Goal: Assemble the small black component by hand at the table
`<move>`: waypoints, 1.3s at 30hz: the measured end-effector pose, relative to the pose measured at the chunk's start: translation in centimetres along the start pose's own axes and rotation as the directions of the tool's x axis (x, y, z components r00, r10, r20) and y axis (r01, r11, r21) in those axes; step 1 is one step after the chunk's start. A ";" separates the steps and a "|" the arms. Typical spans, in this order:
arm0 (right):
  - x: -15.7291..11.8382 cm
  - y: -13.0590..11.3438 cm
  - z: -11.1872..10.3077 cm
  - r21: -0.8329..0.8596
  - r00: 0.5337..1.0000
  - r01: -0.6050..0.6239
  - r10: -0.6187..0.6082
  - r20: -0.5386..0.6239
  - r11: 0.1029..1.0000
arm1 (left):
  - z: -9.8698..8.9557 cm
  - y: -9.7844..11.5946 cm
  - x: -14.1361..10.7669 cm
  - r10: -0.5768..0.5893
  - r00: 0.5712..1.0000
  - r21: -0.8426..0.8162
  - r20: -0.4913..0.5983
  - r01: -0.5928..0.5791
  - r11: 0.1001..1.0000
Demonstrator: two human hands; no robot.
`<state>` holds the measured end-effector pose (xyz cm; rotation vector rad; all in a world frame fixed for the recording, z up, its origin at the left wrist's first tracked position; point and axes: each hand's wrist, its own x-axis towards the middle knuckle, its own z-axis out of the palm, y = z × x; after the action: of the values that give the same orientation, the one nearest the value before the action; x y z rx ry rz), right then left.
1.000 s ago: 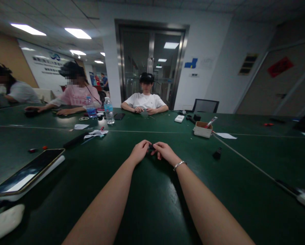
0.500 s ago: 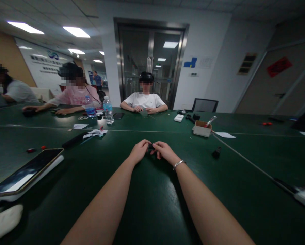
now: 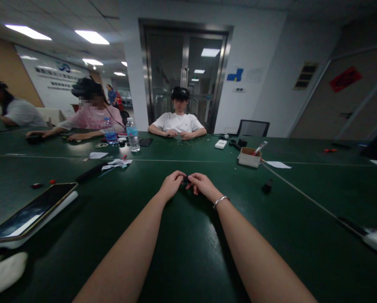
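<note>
A small dark object [image 3: 186, 179] is held between my two hands above the green table [image 3: 188, 235], near the middle of the view. My left hand [image 3: 172, 185] pinches its left end between thumb and fingers. On its right end, my right hand [image 3: 203, 185] has a pinch grip, with the lower fingers curled beneath. A silver bracelet [image 3: 221, 202] circles my right wrist. The object is tiny and mostly covered by fingertips, so its shape cannot be made out.
A phone [image 3: 33, 210] lies at the left above a white item. A small box [image 3: 249, 157] and a black item [image 3: 267, 186] stand right of my hands. Bottles [image 3: 133, 135] and crumpled paper [image 3: 116, 164] are at the back left. A person [image 3: 178, 122] sits opposite.
The view has shifted very slightly. Both of my hands keep the same hold on the small dark object.
</note>
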<state>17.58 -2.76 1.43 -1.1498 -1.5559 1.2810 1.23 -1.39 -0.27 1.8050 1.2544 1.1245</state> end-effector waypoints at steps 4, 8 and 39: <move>0.0 0.1 0.0 0.002 1.000 0.008 -0.008 0.006 1.000 | 0.0 0.3 -0.1 0.009 1.000 0.028 0.004 -0.009 1.000; 0.0 0.0 0.1 0.002 1.000 -0.003 0.003 -0.014 1.000 | -0.1 0.2 -0.1 0.000 1.000 -0.001 0.001 0.000 1.000; 0.2 0.1 0.0 -0.001 1.000 -0.005 0.005 -0.014 1.000 | -0.1 0.5 -0.2 -0.017 1.000 0.010 0.006 0.016 1.000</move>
<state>17.52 -2.56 1.30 -1.1620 -1.5446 1.2725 1.29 -1.71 0.12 1.8007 1.2707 1.1045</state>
